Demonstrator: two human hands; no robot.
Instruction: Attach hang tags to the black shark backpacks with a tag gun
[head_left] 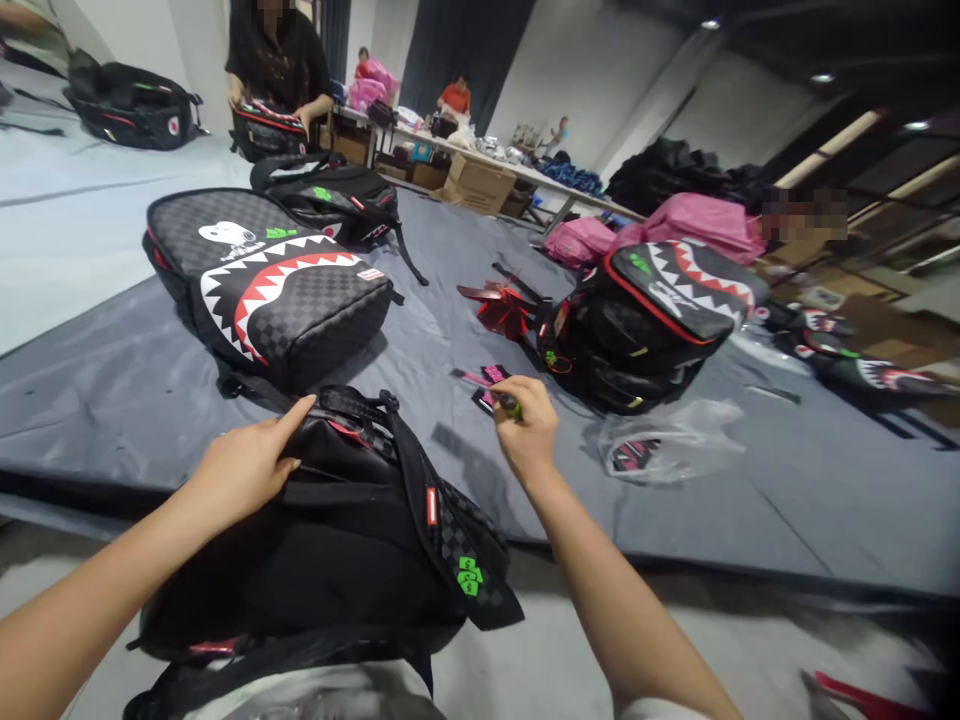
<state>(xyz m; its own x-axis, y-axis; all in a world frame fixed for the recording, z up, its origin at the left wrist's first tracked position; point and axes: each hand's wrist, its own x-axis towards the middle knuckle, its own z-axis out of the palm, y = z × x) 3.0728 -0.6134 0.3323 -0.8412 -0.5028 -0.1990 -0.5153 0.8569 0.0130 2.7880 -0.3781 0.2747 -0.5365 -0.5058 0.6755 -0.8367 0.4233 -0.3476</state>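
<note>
A black backpack with checkered straps and a green logo rests against my lap at the table's near edge. My left hand lies on its top, forefinger stretched toward the handle, other fingers curled. My right hand hovers just right of the bag, fingers pinched on a small green-tipped item. Pink and black tags lie on the grey mat right beside that hand.
A shark-mouth backpack lies at left, another at right with a red tool beside it. A clear plastic bag lies near. A person handles a bag at the far end. Pink bags are piled beyond.
</note>
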